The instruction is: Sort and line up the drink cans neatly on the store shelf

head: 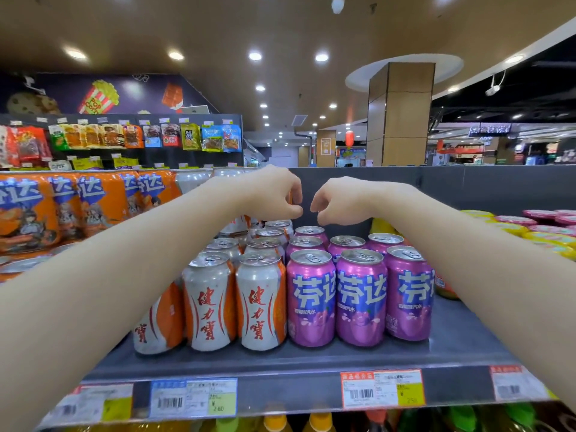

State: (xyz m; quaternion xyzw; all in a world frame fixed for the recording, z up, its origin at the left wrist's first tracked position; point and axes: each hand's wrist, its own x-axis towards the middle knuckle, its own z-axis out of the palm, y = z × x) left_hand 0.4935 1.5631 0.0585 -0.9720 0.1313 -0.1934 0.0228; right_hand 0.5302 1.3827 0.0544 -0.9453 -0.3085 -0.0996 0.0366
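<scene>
My left hand [274, 194] curled over an upright white-and-orange can [240, 224] just beneath it (whether it gripped, I couldn't tell), nearer than my right hand [336, 201], which hung loosely curled and empty above the purple cans [311, 294].

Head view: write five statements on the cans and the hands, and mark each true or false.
1. The purple cans stand to the right of the white-and-orange cans. True.
2. Five purple cans fill the front row. False: three purple cans stand in front.
3. The left hand and the right hand are raised above the back rows. True.
4. The right hand grips a purple can. False: no can shows in it.
5. The cans lie on their sides. False: they stand upright on the shelf.
</scene>
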